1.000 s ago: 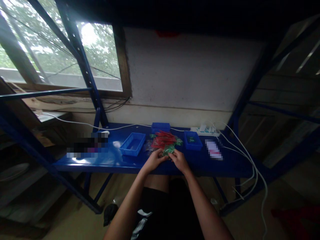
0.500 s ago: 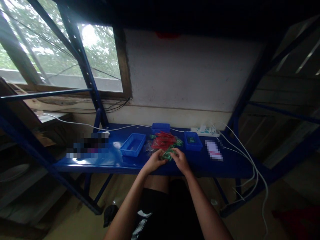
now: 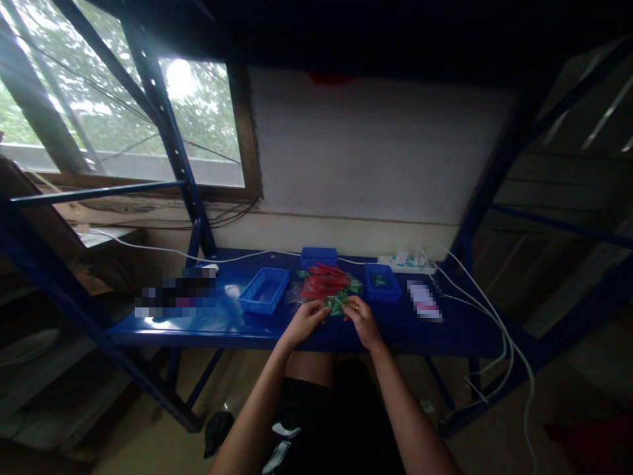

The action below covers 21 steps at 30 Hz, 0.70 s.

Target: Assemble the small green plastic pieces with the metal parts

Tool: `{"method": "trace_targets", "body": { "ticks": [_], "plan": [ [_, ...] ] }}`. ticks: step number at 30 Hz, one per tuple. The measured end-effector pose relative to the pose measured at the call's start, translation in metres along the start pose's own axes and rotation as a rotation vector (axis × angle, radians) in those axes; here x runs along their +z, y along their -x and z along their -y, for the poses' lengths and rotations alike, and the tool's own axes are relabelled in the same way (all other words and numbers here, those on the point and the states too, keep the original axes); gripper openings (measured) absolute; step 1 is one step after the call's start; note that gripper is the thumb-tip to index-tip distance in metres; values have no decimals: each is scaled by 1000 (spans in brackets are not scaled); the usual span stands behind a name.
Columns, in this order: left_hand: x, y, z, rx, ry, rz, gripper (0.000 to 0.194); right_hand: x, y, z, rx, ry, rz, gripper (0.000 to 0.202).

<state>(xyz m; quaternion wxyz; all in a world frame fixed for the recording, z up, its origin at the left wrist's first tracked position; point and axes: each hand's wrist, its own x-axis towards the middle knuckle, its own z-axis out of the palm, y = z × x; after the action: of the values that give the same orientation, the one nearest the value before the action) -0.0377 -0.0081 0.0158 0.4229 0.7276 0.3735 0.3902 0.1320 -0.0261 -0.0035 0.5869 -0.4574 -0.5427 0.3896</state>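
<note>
Near the table's front edge, my left hand (image 3: 307, 319) and my right hand (image 3: 362, 318) face each other with fingers pinched. Between them is a small green packet (image 3: 337, 304), gripped at its two sides; its exact kind is too small to tell. Just beyond my fingers lies a heap of long red packets (image 3: 324, 280). More green pieces (image 3: 354, 286) lie at the heap's right side, and clear plastic wrapping (image 3: 293, 293) lies to its left. A ring shows on a finger of my right hand.
A blue tray (image 3: 250, 305) stands left of the heap, another blue bin (image 3: 319, 252) behind it. A third blue bin (image 3: 388, 292) on the right holds some green pieces (image 3: 379, 280). A white power strip (image 3: 406, 264) with cables lies at the back right, near a blurred-out phone-like object (image 3: 424, 301).
My hands have moved slightly apart, and the green packet between them shows more fully. The whole view has shifted down a little.
</note>
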Motion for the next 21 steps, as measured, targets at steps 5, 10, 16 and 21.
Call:
{"method": "trace_targets", "body": {
  "ticks": [5,10,16,21],
  "plan": [
    [0,1,2,31,-25,-15,41,1,1,2,25,-8,11,18],
    [-2,2,5,30,-25,-13,42,2,3,8,49,-12,23,15],
    [-3,2,7,6,-10,5,41,2,3,9,79,-51,33,15],
    [-2,3,6,-19,14,4,40,2,2,8,99,-41,20,22]
  ]
}}
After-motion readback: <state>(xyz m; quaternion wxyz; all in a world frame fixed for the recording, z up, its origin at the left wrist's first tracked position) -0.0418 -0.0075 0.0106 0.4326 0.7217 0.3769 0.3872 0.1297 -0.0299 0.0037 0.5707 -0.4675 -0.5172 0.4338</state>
